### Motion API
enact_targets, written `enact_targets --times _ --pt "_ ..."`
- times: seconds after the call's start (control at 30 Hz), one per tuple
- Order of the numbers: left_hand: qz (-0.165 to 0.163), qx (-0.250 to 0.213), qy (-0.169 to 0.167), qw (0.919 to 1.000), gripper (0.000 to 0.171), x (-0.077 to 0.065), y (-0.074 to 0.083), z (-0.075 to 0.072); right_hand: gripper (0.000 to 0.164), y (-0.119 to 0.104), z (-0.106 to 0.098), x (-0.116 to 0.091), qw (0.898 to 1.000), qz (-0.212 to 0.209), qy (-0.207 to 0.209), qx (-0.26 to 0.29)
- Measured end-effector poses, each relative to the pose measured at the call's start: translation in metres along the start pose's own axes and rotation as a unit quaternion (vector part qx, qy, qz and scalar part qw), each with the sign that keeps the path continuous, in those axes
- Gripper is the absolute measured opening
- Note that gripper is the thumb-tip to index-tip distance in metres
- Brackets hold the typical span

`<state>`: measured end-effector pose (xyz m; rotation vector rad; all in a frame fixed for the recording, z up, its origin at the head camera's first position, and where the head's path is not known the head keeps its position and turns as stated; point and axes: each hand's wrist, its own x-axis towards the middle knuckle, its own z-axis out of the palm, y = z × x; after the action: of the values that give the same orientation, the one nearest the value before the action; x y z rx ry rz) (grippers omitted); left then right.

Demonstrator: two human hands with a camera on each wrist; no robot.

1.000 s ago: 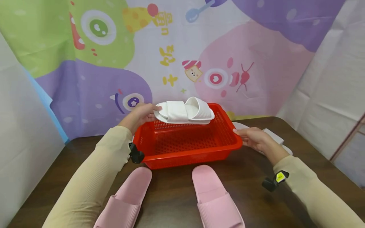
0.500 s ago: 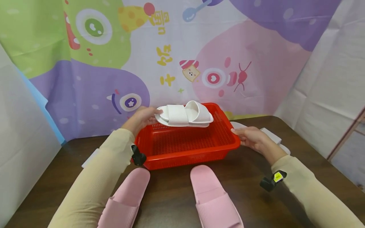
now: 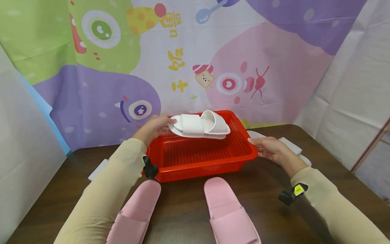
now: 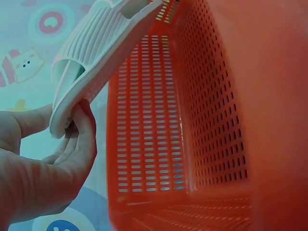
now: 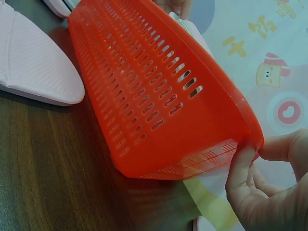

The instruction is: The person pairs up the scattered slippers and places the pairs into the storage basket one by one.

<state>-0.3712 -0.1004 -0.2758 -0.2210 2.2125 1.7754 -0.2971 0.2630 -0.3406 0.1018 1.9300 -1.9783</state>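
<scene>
My left hand [image 3: 156, 128] pinches one end of a pair of white slippers [image 3: 192, 126], which lie one against the other with their ribbed straps facing up. They hang over the back part of a red plastic basket [image 3: 202, 165] with slotted walls. In the left wrist view the thumb is on one side of the sole [image 4: 91, 91] and the fingers curl beneath. At the basket's right end, my right hand [image 3: 269, 148] grips the rim between thumb and fingers; the right wrist view shows that rim [image 5: 250, 122] up close.
Two pink slippers, one at left [image 3: 143, 200] and one at right [image 3: 226, 206], lie on the dark wooden table [image 3: 182, 217] before the basket. Partly hidden white footwear [image 3: 290, 145] lies behind my right hand. Another white piece [image 3: 98, 169] shows beside my left sleeve. A cartoon cloth [image 3: 189, 51] hangs behind.
The white slippers and my left hand have come down toward the basket and moved slightly right. My right hand keeps its grip on the rim.
</scene>
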Motion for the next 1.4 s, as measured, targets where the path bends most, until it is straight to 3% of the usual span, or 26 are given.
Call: enact_targets --times 0.63,1.0,1.4 --pt "0.003 0.006 0.012 0.9999 0.048 0.01 0.004 0.003 0.018 0.0 -0.005 0.001 1.0 0.0 -0.01 0.014" --pt "0.002 0.046 0.001 0.9989 0.05 0.016 0.003 -0.002 0.015 0.002 -0.003 0.001 1.0 0.003 0.001 0.001" --pt "-0.004 0.07 -0.004 0.9976 0.044 0.022 0.0 0.001 0.017 0.0 -0.003 0.001 1.0 0.011 0.007 0.008"
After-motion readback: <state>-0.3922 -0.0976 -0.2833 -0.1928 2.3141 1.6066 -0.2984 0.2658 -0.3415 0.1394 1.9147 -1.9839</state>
